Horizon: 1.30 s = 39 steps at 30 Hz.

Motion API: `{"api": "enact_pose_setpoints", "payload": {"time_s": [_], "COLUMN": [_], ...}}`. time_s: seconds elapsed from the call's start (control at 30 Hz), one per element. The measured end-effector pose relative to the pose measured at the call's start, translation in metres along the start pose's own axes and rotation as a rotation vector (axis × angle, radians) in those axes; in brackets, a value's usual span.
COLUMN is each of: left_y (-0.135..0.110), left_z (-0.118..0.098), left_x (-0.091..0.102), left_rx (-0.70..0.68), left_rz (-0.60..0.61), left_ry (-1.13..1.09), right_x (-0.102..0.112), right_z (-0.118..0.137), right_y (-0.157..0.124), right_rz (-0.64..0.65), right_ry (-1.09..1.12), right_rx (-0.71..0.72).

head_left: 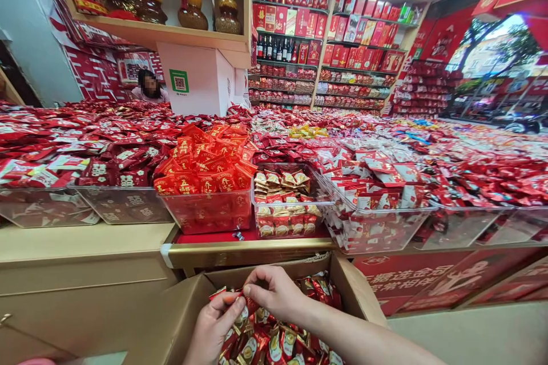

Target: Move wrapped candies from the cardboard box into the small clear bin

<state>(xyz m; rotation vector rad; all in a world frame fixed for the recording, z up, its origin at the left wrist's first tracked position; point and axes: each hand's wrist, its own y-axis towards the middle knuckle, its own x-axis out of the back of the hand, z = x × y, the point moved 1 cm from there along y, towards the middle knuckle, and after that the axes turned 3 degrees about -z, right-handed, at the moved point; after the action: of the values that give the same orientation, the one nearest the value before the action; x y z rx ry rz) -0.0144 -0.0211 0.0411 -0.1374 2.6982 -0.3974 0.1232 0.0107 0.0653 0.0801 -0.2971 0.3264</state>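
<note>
Over an open cardboard box, my left hand and my right hand meet with their fingertips pinched together. Between them is a small red candy packet, mostly covered by the fingers. Below lie many wrapped candies in red and gold foil with pale oval labels. Just beyond the box, a clear plastic bin holds neatly stacked gold-and-white candies, with bare space towards its back. To its left, another clear bin is heaped with bright red packets.
Bins of wrapped sweets cover the long counter, including a white-and-red heap on the right. A gold counter edge runs behind the box. Shelves of bottles and boxes stand at the back. A person is behind the counter, far left.
</note>
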Motion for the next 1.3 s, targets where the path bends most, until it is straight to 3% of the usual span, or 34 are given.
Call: {"api": "enact_pose_setpoints", "payload": {"time_s": [0.2, 0.3, 0.4, 0.47, 0.57, 0.73, 0.9, 1.07, 1.17, 1.3], "left_y": [-0.004, -0.007, -0.006, -0.004, -0.001, -0.002, 0.000, 0.010, 0.015, 0.018], "left_z": [0.001, 0.000, 0.000, 0.001, 0.004, 0.005, 0.008, 0.012, 0.017, 0.033], "left_x": [-0.002, -0.002, 0.000, 0.001, 0.001, 0.001, 0.003, 0.011, 0.019, 0.022], "left_rx": [0.148, 0.182, 0.167, 0.156, 0.134, 0.090, 0.129, 0.165, 0.157, 0.175], "left_rz": [-0.056, -0.010, 0.002, -0.034, -0.126, -0.162, -0.168, -0.131, -0.116, 0.014], "left_ry": [-0.344, -0.379, -0.337, -0.302, -0.297, -0.254, -0.277, -0.314, -0.088, 0.215], "right_x": [-0.011, -0.016, -0.014, -0.009, -0.004, -0.009, -0.012, -0.008, 0.008, 0.056], "right_z": [-0.007, -0.008, -0.005, -0.001, 0.006, 0.012, 0.013, 0.014, 0.033, 0.081], "right_y": [-0.004, -0.005, -0.004, -0.006, -0.013, -0.020, -0.020, -0.018, -0.022, -0.018], "right_rz": [0.044, 0.066, 0.007, -0.078, -0.130, 0.019, 0.064, 0.015, -0.065, -0.398], "right_ry": [0.110, 0.121, 0.107, -0.026, -0.393, -0.963, -1.177, -1.078, -0.859, -0.613], "right_rx": [-0.134, -0.179, -0.166, -0.039, 0.241, 0.513, 0.671, 0.690, 0.768, 0.869]}}
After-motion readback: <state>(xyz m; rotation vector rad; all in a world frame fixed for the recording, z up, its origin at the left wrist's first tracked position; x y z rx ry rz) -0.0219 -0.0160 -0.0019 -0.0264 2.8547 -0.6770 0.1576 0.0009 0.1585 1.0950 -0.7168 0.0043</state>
